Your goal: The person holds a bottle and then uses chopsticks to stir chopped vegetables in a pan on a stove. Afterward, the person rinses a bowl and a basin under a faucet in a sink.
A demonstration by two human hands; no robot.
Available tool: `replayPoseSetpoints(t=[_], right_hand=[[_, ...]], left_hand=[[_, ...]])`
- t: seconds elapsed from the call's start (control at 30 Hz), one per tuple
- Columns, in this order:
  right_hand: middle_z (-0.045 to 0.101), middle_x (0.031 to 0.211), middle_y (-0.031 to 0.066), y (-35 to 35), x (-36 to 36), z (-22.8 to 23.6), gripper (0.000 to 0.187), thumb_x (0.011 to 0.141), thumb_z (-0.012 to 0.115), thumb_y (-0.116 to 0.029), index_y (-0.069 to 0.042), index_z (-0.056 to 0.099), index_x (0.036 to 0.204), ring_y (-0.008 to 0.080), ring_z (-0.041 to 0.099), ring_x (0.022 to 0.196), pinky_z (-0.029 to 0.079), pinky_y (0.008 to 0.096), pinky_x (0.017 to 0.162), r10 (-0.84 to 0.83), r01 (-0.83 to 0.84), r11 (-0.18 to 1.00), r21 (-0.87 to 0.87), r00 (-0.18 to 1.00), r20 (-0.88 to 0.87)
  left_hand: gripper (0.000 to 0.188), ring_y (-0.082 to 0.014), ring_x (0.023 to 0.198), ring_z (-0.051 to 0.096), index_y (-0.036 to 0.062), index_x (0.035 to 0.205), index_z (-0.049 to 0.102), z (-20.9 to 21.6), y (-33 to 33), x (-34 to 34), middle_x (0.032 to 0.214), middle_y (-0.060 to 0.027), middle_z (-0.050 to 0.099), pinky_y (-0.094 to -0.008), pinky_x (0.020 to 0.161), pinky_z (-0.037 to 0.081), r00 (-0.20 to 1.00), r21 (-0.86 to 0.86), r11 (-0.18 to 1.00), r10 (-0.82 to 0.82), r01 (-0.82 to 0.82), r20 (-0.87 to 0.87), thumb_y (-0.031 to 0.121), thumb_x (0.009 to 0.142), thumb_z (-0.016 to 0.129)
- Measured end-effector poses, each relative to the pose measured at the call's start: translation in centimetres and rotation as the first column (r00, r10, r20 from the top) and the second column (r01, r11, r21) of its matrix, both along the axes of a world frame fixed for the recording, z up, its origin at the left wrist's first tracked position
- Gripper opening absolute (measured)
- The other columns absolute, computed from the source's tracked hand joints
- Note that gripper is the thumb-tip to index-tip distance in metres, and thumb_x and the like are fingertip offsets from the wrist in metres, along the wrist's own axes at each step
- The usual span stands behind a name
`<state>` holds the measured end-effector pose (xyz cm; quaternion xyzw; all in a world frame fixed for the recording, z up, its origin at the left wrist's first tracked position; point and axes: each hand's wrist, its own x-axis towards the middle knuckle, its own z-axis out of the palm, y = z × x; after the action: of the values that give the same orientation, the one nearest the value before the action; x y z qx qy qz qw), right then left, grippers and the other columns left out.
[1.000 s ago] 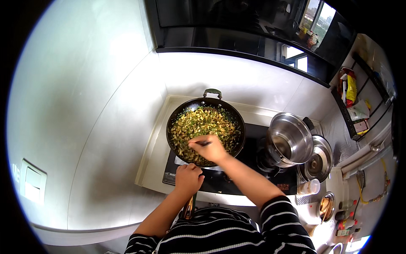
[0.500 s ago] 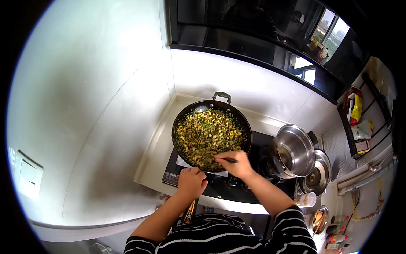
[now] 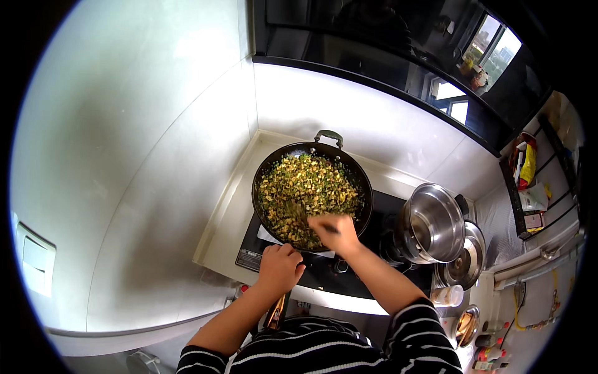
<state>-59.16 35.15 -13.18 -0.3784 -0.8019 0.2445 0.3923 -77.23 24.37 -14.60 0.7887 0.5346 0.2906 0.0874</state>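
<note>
We see the two hands set close together at a wok (image 3: pixel 366 181) on a black cooktop (image 3: pixel 324 282). The wok sits just beyond the left hand (image 3: pixel 278 267) and partly under the right hand (image 3: pixel 336 234), and chopped green, yellow and brown food (image 3: pixel 311 181) covers most of its base. Its loop handle (image 3: pixel 329 135) lies on the far side, while its long handle (image 3: pixel 275 313) points back toward the body. We judge that this turn gives the left hand a near hold, steadying the pan against the right hand's work.

The left hand appears curled around the long handle, knuckles uppermost, near the wok's rim; its forearm slants in from the lower left. The right hand is a closed fist around a dark-handled utensil (image 3: pixel 332 229), whose far end reaches into the food; blur hides the exact finger placement and the shape of that end. The right wrist lies over the near right rim, with the forearm rising diagonally from the lower right.

To the right of the right hand, we find a steel pot (image 3: pixel 439 206), apart from the wok, perhaps leaving the forearm room.
</note>
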Motion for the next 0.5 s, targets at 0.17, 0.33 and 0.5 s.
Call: replayPoseSetpoints(t=[0.17, 0.33, 0.5], right_hand=[[0.070, 0.079, 0.0111, 2.5, 2.8, 1.0, 0.008, 0.082, 0.067, -0.013, -0.010, 0.074, 0.084, 0.0262, 0.070, 0.069, 0.056, 0.0336, 0.062, -0.333, 0.326, 0.943, 0.071, 0.927, 0.170], [0.073, 0.087, 0.0096, -2.0, 0.3, 1.6, 0.010, 0.079, 0.071, -0.010, -0.008, 0.075, 0.088, 0.0228, 0.071, 0.075, 0.057, 0.0318, 0.067, -0.023, 0.029, 0.996, -0.089, 0.998, 0.062], [0.073, 0.086, 0.0110, 7.4, -2.0, -2.4, 0.009, 0.082, 0.070, -0.013, -0.008, 0.074, 0.088, 0.0210, 0.071, 0.074, 0.056, 0.0297, 0.068, -0.211, 0.210, 0.977, -0.028, 0.967, -0.141]], left_hand=[[0.018, -0.0269, 0.079, 0.057, 0.0124, 0.081, 0.068, 0.4, -0.3, -0.3, 0.084, -0.0034, 0.059, -0.0422, 0.073, 0.044, 1.000, -0.014, 1.000, 0.006, -0.006, -0.008, 0.019, 0.067, 0.077], [0.018, -0.0269, 0.079, 0.057, 0.0125, 0.081, 0.067, 0.3, -0.3, -0.2, 0.084, -0.0031, 0.059, -0.0420, 0.073, 0.044, 1.000, -0.035, 0.999, 0.016, -0.016, 0.004, 0.019, 0.067, 0.078], [0.018, -0.0267, 0.078, 0.057, 0.0126, 0.080, 0.067, 0.2, 0.1, -0.1, 0.084, -0.0030, 0.059, -0.0417, 0.073, 0.043, 1.000, -0.026, 1.000, -0.012, 0.012, 0.003, 0.019, 0.067, 0.078]])
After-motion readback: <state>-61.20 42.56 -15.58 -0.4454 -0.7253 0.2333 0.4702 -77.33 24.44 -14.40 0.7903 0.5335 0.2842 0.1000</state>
